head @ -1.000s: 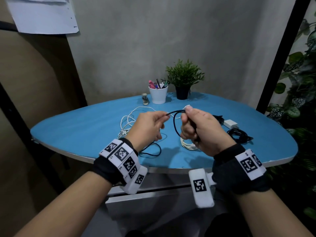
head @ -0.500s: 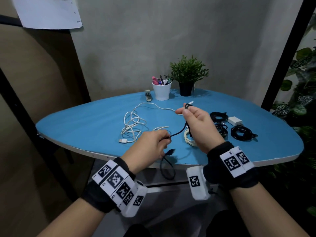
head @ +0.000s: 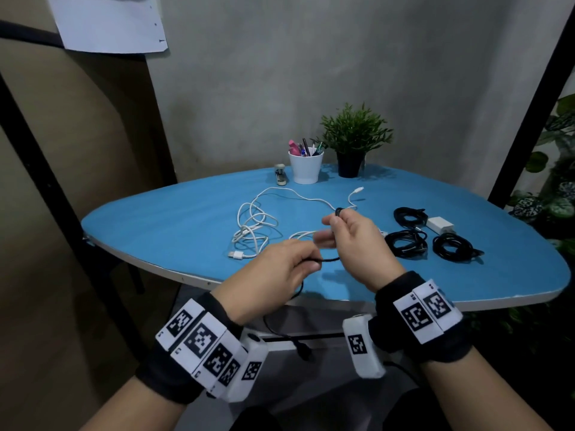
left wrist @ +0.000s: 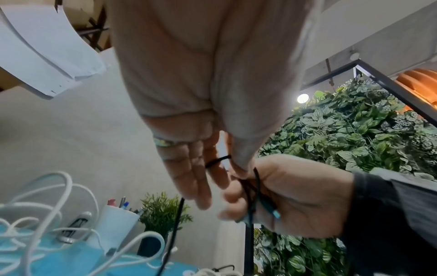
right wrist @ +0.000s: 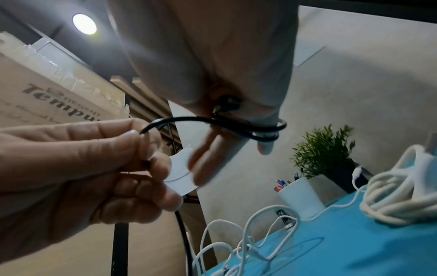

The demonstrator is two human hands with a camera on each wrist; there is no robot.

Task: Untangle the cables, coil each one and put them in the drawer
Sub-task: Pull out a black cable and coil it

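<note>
Our head view looks down, forward over worktop [head: 174, 222]. Our wrist views sit close under palms, facing far wall. All share pen cup [head: 305, 167], plant [head: 354, 135].

Left hand [head: 273, 275]: raised, fingers curled, thumb and forefinger pinching a black cable [head: 326, 260]. Right hand [head: 354, 241]: raised just beside it, cable looped round its extended fingers [right wrist: 267, 142], thumb clamping it.

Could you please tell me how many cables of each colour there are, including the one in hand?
Black cables: 4 (held black cable between left hand and right hand; three coiled black bundles on the table)
White cables: 2 (loose white cable; coiled white bundle)
Total: 6
</note>
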